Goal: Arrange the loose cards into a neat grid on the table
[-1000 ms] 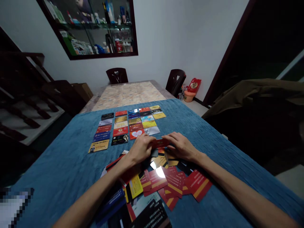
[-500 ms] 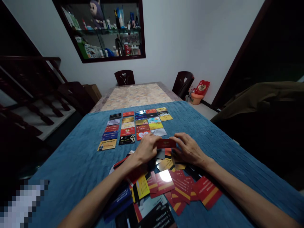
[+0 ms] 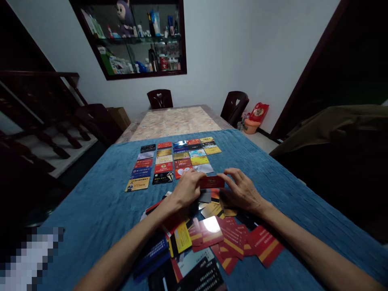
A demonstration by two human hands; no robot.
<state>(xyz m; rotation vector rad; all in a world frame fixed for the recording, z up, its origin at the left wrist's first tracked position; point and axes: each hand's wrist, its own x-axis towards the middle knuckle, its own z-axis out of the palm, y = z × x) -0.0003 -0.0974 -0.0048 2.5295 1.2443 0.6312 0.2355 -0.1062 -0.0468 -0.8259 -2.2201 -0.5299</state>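
A dark red card (image 3: 212,182) is held up by its two short ends, tilted above the loose cards. My left hand (image 3: 188,186) pinches its left end, and my right hand (image 3: 241,190) grips the right end between thumb and fingers. Beneath and in front of my hands spreads a loose heap of plastic cards, among them red cards (image 3: 232,238), a yellow card (image 3: 181,239), a blue card (image 3: 153,256) and a black card (image 3: 203,279). Beyond my left hand, several cards lie in neat overlapping columns, with a gold card (image 3: 138,184) nearest me at the left.
A blue cloth (image 3: 251,161) covers the near part of the table; the patterned tabletop (image 3: 178,121) shows beyond it. Dark chairs (image 3: 235,107) stand around the far end. A glass-shelved wall cabinet (image 3: 145,76) hangs behind, and a red bag (image 3: 259,112) sits by an orange tub.
Both hands keep hold of the dark red card in almost the same place. The whole view has shifted very slightly; the cards on the table lie as before.
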